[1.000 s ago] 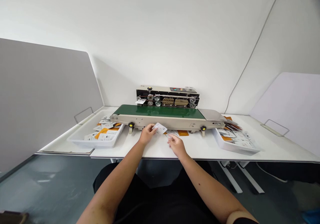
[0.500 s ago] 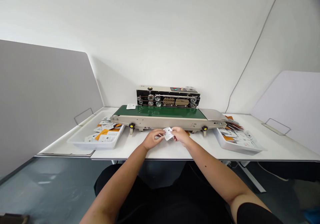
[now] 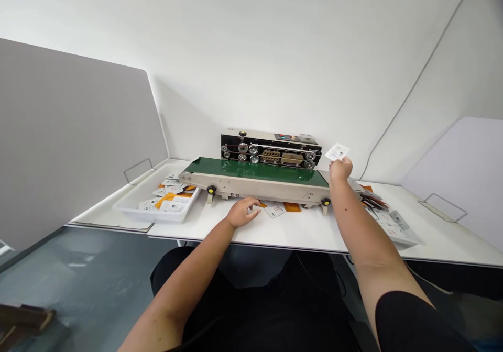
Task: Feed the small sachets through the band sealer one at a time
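Observation:
My right hand [image 3: 340,169] is raised at the right end of the machine, closed on the lower edge of a small white printed packet [image 3: 337,152]. The packet is held up tilted against the wall. My left hand [image 3: 241,213] rests at the table in front of the machine, thumb and fingers curved apart with nothing between them. Close to its fingertips lie another white printed packet [image 3: 275,210] and an orange packet [image 3: 292,207], partly under the machine's front edge. Behind both hands is a band sealing machine [image 3: 271,150] with a green conveyor belt [image 3: 251,170].
A white plastic tray [image 3: 153,216] at the left holds several white and orange packets. Another tray [image 3: 408,243] with packets stands at the right, partly hidden by my right arm. Grey panels [image 3: 74,132] flank the white table [image 3: 220,231]. A cable runs down the wall.
My right hand has moved up and right with the white packet, away from my left hand. Packets on the table are now uncovered. The packet on the belt's left end no longer shows.

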Demonstrator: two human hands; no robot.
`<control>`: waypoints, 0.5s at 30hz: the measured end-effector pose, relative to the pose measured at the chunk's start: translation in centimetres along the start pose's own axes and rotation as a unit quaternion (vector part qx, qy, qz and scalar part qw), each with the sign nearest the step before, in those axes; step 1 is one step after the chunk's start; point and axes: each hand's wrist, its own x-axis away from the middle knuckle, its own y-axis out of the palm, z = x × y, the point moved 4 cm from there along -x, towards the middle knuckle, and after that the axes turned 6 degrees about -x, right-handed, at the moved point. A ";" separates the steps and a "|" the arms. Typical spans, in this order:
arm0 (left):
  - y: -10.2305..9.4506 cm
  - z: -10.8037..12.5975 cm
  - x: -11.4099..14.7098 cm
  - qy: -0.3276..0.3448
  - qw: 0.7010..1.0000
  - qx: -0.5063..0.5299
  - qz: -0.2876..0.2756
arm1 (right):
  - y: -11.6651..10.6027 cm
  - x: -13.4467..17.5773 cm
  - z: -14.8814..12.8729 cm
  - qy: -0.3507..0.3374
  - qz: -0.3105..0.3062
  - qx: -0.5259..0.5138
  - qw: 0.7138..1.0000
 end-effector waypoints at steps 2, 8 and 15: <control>-0.1 -0.1 0.0 -0.003 1.000 -0.003 -0.001 | 0.3 -0.8 1.9 0.091 0.023 0.011 0.996; -0.1 -0.3 0.0 -0.004 1.000 -0.007 -0.002 | 2.1 -0.3 5.1 0.188 -0.015 0.011 0.982; 0.1 -0.6 0.1 0.000 1.000 -0.003 0.008 | 1.9 0.2 5.4 0.215 -0.034 -0.007 0.976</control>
